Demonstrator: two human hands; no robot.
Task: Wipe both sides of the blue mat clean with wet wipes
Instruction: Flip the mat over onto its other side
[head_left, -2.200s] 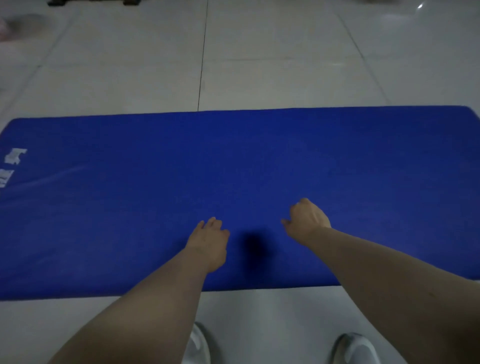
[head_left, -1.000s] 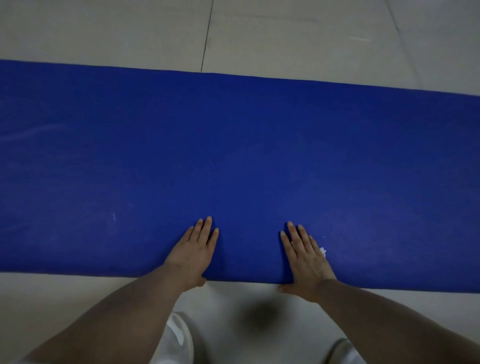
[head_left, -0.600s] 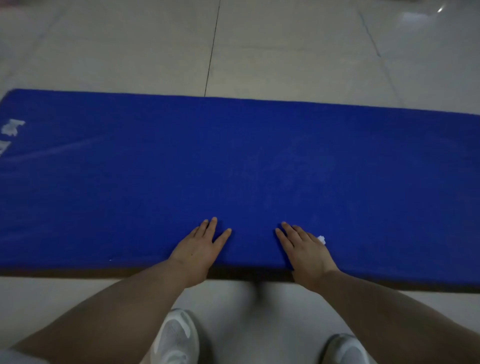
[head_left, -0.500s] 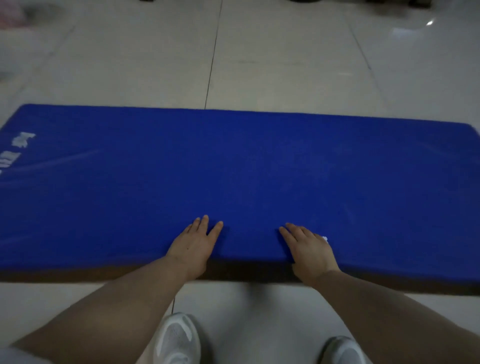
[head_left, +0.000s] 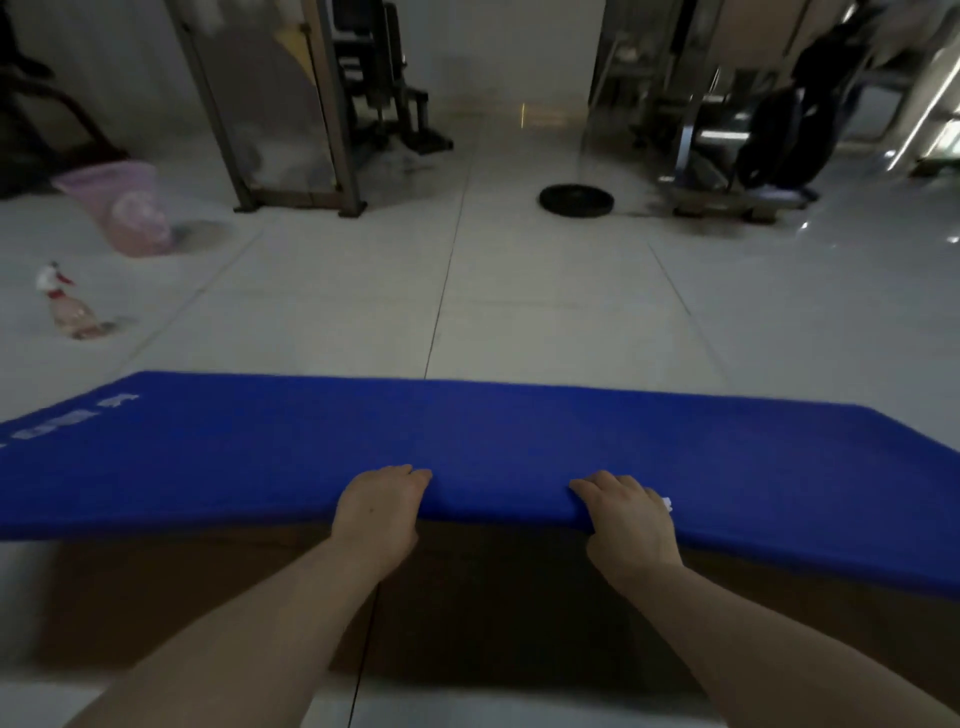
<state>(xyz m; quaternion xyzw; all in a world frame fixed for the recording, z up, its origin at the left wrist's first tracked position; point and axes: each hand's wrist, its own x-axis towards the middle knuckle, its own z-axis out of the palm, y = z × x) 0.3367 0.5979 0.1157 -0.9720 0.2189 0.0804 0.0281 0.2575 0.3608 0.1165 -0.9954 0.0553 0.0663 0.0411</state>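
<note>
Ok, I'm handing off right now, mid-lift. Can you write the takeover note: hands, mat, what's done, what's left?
Left hand: grips the near edge of the blue mat.
Right hand: grips the same edge, with a white scrap, probably a wet wipe, under its fingers.
Mat: near edge raised off the floor, far edge down, shadow beneath.
Done: lift for the flip has begun; whether the top side is clean cannot be told.
Left: finish turning the mat over, wipe the underside.
</note>
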